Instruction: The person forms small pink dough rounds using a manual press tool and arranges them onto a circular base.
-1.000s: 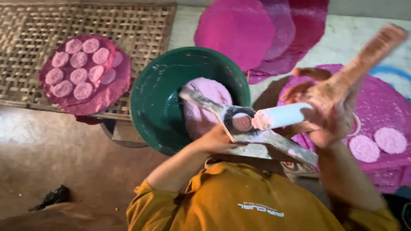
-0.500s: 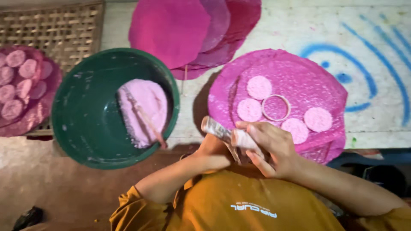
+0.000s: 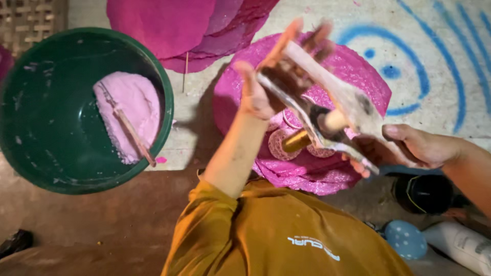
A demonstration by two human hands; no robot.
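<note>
Wooden press (image 3: 327,107), seemingly held by both hands, slants upper-left to lower-right.

Floor: bare brown dirt or concrete (image 3: 92,225), dim and unevenly lit. Above it a pale, worn slab surface (image 3: 440,30) with blue painted swirls (image 3: 409,76). Woven bamboo lattice mat (image 3: 30,20) in the top left corner. Dark round object (image 3: 424,193), a blue polka-dot ball (image 3: 405,239) and a white cylinder (image 3: 458,244) lie bottom right. Small dark scrap (image 3: 15,241) bottom left. No walls or windows in view.
</note>
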